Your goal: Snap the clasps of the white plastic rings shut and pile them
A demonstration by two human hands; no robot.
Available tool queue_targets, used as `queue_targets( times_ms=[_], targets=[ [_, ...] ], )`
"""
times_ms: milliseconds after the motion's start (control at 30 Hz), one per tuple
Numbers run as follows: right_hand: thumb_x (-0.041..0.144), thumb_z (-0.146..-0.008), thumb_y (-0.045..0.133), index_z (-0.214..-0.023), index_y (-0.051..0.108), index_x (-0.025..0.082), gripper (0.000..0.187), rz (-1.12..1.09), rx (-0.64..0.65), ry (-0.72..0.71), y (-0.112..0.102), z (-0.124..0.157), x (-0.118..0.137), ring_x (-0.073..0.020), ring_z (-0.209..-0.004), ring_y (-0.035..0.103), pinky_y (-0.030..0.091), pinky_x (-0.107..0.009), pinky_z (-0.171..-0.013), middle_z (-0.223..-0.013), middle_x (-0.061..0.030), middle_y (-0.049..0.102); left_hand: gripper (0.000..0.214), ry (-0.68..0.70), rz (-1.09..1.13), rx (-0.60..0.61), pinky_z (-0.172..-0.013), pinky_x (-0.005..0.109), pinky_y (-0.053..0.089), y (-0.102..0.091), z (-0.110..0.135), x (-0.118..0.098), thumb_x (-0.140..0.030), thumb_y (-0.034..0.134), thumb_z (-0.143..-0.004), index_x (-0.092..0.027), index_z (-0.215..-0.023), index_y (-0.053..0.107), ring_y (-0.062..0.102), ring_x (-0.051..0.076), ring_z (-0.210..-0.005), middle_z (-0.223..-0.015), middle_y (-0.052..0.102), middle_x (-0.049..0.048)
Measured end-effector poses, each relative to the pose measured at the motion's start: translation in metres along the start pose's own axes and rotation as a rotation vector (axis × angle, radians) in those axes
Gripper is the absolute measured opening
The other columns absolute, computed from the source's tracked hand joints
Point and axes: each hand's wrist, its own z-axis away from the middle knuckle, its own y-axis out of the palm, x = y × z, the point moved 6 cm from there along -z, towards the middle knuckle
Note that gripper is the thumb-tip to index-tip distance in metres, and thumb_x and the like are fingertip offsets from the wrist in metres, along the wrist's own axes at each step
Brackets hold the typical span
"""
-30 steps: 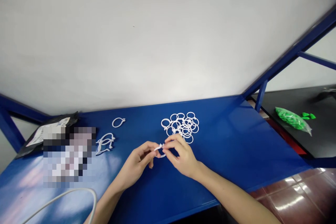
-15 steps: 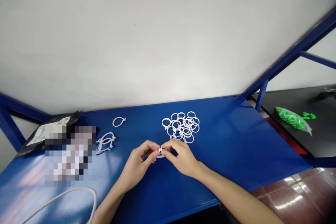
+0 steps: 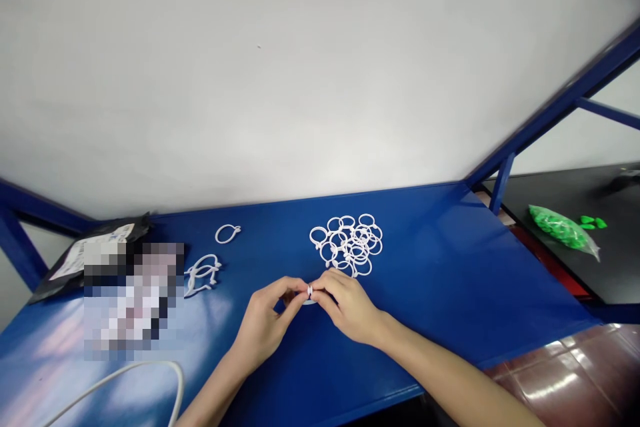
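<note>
Both of my hands meet over the blue table (image 3: 440, 267) and pinch one small white plastic ring (image 3: 309, 293). My left hand (image 3: 267, 323) grips it from the left with thumb and fingers closed. My right hand (image 3: 347, 303) pinches it from the right, fingers curled. Just behind my hands lies a pile of several white rings (image 3: 350, 241). Most of the held ring is hidden by my fingertips.
A single white ring (image 3: 227, 233) and a small cluster of rings (image 3: 201, 273) lie to the left. A black packet (image 3: 85, 253) and a blurred patch sit at far left. A white cable (image 3: 125, 380) curves near the front edge. A green bag (image 3: 560, 227) rests on the black table at right.
My fingers have closed in on the ring, pressing its ends together; both hands shifted slightly toward me and to the right.
</note>
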Motion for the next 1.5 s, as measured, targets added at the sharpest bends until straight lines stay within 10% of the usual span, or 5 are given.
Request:
queue_targets(
  times_ms=[1267,1500],
  targets=[
    [0.028,-0.107,0.050,-0.098,0.065,0.021,0.019,0.132,-0.028,-0.155,-0.007,-0.003,0.013,-0.0174,-0.079,0.060,0.051,-0.031,-0.072,-0.087,-0.0032,0.070,0.011,0.311,-0.172,0.014,-0.076,0.027,0.056,-0.002,-0.003,-0.010,-0.026,0.061,-0.098,-0.025,-0.098,0.072,0.072,0.018,-0.082,-0.091,0.077,0.0028],
    [0.020,-0.101,0.058,-0.104,0.072,0.023,0.014,0.484,-0.384,-0.043,-0.050,-0.018,-0.012,-0.0288,-0.108,0.055,0.054,-0.046,-0.087,-0.111,-0.0118,0.067,0.039,0.048,-0.799,-0.508,-0.111,0.055,0.037,-0.076,-0.022,0.033,-0.029,0.053,-0.099,-0.016,-0.134,0.063,0.049,0.038,-0.133,-0.138,0.063,0.0181]
  ],
)
